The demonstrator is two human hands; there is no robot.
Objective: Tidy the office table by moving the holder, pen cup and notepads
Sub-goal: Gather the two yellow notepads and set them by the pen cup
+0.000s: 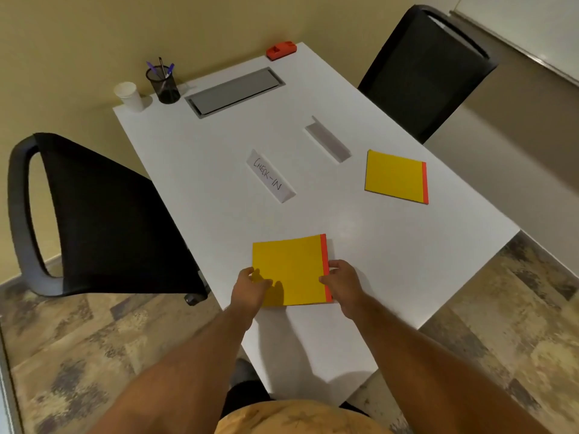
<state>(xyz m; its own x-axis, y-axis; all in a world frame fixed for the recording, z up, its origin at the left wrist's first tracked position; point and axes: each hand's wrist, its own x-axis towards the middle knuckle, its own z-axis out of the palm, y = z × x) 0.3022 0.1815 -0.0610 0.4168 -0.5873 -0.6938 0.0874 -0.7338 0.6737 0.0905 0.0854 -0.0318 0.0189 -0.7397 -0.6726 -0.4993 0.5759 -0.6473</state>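
Both hands hold the near yellow notepad at the front edge of the white table: the left hand grips its left side with thumb on top, the right hand pinches the red-bound side. The second notepad lies further right. The sign holder (it reads "CHECK-IN") stands in the middle, the pen cup at the far left corner.

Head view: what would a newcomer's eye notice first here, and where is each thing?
First, the near yellow notepad at the white table's front edge, gripped by the left hand and the right hand. Then the second yellow notepad farther right, and the "CHECK-IN" sign holder mid-table.
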